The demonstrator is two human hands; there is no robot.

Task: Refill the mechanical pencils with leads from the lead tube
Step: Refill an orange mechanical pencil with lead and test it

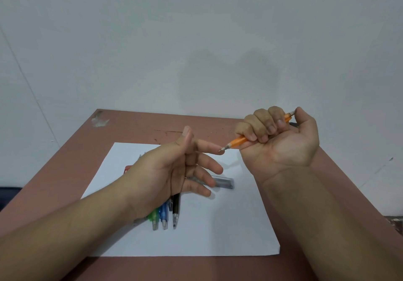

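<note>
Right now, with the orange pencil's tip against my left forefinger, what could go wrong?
The right hand grips the orange pencil with its metal tip on the open left hand's forefinger: pressing could prick skin or snap any protruding lead. The left forearm hangs over the pencils on the paper and could scatter them.

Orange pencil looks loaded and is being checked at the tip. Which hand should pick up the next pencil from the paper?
Left, probably. The left hand is open and holds nothing, directly above the green pencil, blue pencil and black pencil. The right hand is wrapped round the orange pencil, farther away.
</note>
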